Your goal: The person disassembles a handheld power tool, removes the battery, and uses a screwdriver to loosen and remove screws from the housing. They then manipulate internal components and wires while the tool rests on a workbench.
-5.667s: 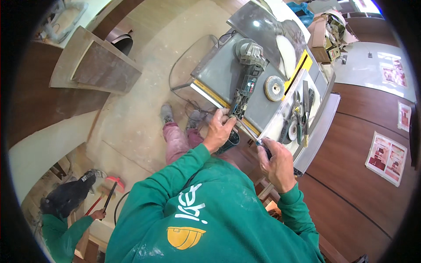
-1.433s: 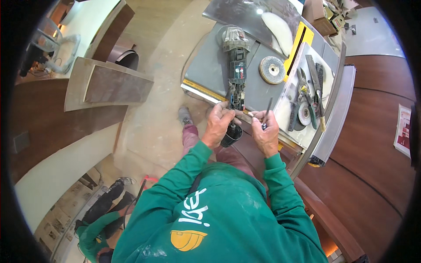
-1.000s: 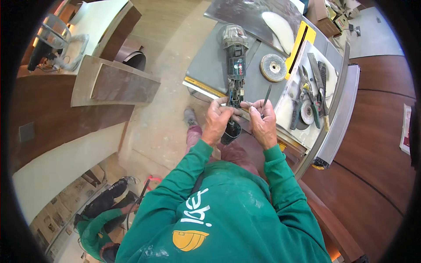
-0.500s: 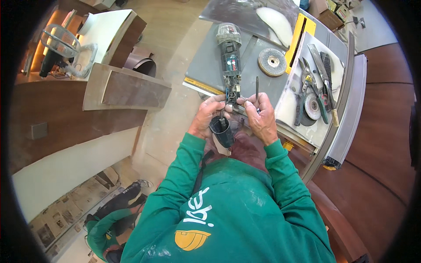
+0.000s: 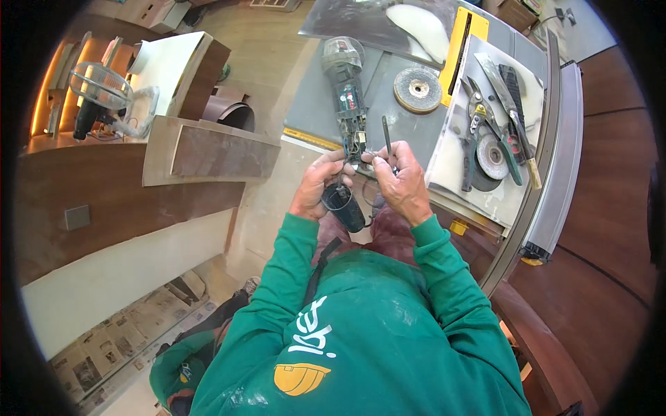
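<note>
An angle grinder (image 5: 345,87) lies on the grey table saw top (image 5: 309,99), its rear internals and wires exposed. My left hand (image 5: 320,177), fingers curled, grips at the wires by that open end, with the dark rear casing (image 5: 340,208) hanging just below. My right hand (image 5: 399,177) holds a screwdriver (image 5: 386,132) upright and pinches near the exposed end; the small piece at the fingertips is unclear. An abrasive disc (image 5: 417,89) sits right of the grinder. On a pale board (image 5: 455,125) lie tin snips (image 5: 479,113), a file-like tool (image 5: 492,76) and a grinding wheel (image 5: 492,154).
A yellow insert plate (image 5: 474,24) and a metal fence (image 5: 553,173) border the board. A curved veneered counter (image 5: 118,204) stands left, carrying a tool with a clear guard (image 5: 97,80). A co-worker (image 5: 182,364) in green crouches at lower left behind me.
Both hands have moved up and leftward in view. The dark casing has tilted and shows more clearly below my left hand. The screwdriver points upright, and the view has shifted slightly.
</note>
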Action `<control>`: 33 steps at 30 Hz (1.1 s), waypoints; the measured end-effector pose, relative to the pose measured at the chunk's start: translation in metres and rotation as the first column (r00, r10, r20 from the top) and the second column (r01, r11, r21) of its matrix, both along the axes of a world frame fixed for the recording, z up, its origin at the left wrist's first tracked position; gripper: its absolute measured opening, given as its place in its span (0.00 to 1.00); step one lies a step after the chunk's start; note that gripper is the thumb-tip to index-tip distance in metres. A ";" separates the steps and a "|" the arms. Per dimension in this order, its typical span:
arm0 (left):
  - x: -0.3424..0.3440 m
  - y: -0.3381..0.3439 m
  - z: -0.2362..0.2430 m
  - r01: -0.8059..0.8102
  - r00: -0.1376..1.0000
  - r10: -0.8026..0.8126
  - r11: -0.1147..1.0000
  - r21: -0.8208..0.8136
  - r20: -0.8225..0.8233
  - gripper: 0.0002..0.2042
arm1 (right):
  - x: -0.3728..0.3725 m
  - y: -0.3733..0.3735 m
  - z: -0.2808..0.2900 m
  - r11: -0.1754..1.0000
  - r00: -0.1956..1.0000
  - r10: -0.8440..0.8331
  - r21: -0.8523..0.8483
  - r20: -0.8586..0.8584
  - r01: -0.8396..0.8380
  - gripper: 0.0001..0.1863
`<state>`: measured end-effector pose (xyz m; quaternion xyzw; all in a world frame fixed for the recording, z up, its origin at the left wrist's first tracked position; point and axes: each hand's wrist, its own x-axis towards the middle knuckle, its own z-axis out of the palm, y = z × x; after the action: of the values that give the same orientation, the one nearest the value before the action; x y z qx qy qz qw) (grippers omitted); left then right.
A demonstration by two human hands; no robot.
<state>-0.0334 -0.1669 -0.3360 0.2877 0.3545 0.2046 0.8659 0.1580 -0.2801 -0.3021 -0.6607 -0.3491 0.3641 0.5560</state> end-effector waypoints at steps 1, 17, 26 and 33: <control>0.000 0.000 0.000 -0.002 1.000 0.002 1.000 -0.007 0.007 0.29 | 0.000 0.000 0.000 1.000 1.000 0.003 0.002 0.005 -0.003 0.09; 0.015 -0.017 0.012 -0.137 0.991 0.137 0.990 0.042 -0.004 0.24 | 0.004 0.004 0.018 0.998 0.998 0.039 -0.049 0.059 -0.037 0.08; 0.046 -0.055 0.010 -0.351 0.883 0.431 0.870 0.347 -0.186 0.23 | 0.007 0.003 0.020 0.950 0.893 0.268 0.055 0.361 -0.307 0.12; 0.049 -0.065 -0.004 -0.302 0.835 0.491 0.787 0.537 -0.250 0.22 | 0.027 0.023 0.040 0.761 0.490 0.602 -0.266 0.630 -0.592 0.18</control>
<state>0.0156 -0.2322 -0.3396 0.4426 0.5058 0.4066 0.6188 0.1847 -0.2567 -0.2621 -0.5873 -0.7317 0.2659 0.2210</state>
